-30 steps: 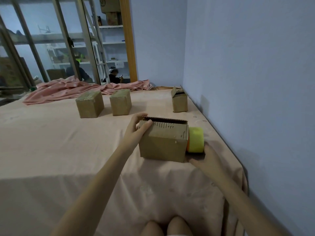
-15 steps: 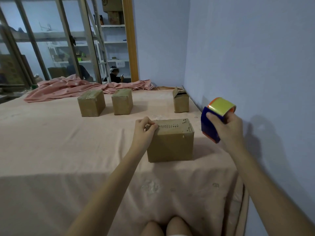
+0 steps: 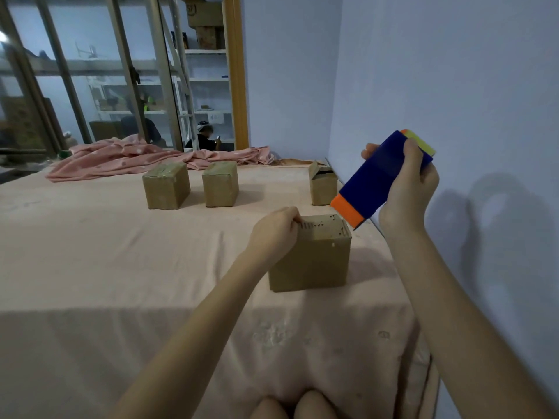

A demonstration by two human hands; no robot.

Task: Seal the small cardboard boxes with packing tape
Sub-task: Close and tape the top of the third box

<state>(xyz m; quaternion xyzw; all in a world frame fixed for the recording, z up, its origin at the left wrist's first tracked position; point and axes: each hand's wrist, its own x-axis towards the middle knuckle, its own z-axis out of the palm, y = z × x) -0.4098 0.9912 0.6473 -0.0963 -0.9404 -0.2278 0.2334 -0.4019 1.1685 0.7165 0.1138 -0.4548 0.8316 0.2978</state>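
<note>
Nearest box: a small cardboard box (image 3: 311, 255) stands on the table (image 3: 121, 267) near its right edge, top flaps folded down flat, a row of dark printed marks along its top
Left hand: the left hand (image 3: 272, 234) rests on the box's upper left corner, fingers (image 3: 292, 222) curled over the top edge and gripping it
Right hand: the right hand (image 3: 408, 189) is raised above and to the right of the box, close to the wall (image 3: 453, 86), its fingers wrapped round the tape dispenser (image 3: 378, 179)
Tape dispenser: blue body with an orange end pointing down and left toward the box, tilted, held clear of the box top; a yellowish roll of tape (image 3: 423, 145) shows at its upper end (only an edge of it is visible)
Far boxes: two closed boxes (image 3: 166, 189) (image 3: 220, 183) stand side by side further back, apart from each other; a third box (image 3: 322, 184) sits by the wall with one flap up
Table cover: a pale pink cloth covers the table
Far edge: a crumpled pink blanket (image 3: 136, 160) lies along the back
Behind: glass panels (image 3: 75, 71) and shelving (image 3: 205, 80)
</note>
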